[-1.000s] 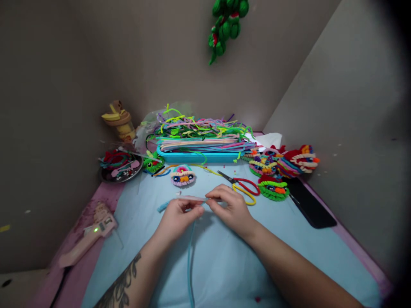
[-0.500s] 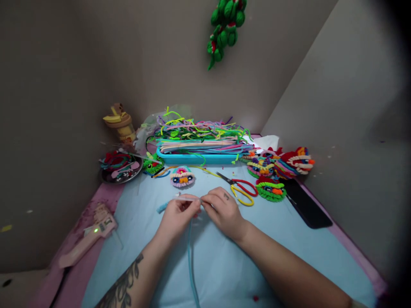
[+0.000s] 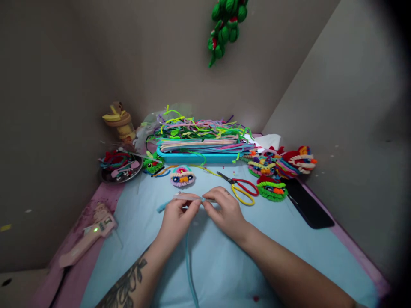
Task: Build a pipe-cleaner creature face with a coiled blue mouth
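Observation:
Over the middle of the blue mat, my left hand [image 3: 181, 212] pinches a thin pale stick [image 3: 186, 196] lying crosswise. From beneath this hand a light blue pipe cleaner [image 3: 190, 269] hangs down toward the near edge. My right hand [image 3: 223, 209] meets it fingertip to fingertip, closed on a bit of the same blue pipe cleaner at the stick's end; how it is wound there is too small to tell. Just left of my left hand lies a short fuzzy blue piece [image 3: 163, 206]. Beyond my hands sits a pastel bird face made of pipe cleaners [image 3: 183, 177].
Scissors [image 3: 239, 187] lie beyond my right hand. A blue tray [image 3: 205, 158] heaped with pipe cleaners stands at the back. A glue gun [image 3: 93, 237] rests left, below a metal bowl [image 3: 123, 177]. Finished bird faces [image 3: 272, 189] and a black phone [image 3: 308, 205] are right.
My right fingers have shifted slightly, and more blue pipe cleaner shows at the fingertips. The hanging strand has swung a little left. The view has tilted a touch.

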Demonstrator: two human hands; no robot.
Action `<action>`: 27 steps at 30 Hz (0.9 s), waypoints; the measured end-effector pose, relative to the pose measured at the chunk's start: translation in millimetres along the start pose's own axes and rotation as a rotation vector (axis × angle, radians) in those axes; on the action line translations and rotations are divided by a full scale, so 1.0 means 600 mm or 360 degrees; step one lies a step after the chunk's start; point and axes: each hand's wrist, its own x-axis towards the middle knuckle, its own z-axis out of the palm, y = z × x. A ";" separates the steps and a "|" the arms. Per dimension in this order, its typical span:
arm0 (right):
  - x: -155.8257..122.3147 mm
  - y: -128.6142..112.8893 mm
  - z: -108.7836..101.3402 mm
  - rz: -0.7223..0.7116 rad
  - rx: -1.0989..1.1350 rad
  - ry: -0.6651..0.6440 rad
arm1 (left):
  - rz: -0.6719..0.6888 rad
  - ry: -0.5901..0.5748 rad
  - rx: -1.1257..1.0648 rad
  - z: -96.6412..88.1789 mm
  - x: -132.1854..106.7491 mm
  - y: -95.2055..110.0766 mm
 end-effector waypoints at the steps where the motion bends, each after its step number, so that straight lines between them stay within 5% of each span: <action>1: 0.000 -0.001 0.000 -0.0007 -0.0002 0.0002 | 0.0007 -0.0004 0.0007 0.000 0.000 -0.001; 14: 0.007 -0.001 -0.008 0.0320 0.0342 -0.0158 | 0.0195 -0.0035 0.0109 -0.005 0.002 -0.010; 22: 0.004 0.006 0.002 0.0775 0.1020 -0.0132 | 0.0263 0.0047 0.0183 -0.007 0.002 -0.010; 27: 0.005 0.000 0.005 0.0799 0.0982 -0.0125 | 0.0359 0.0090 0.0224 -0.004 -0.002 -0.011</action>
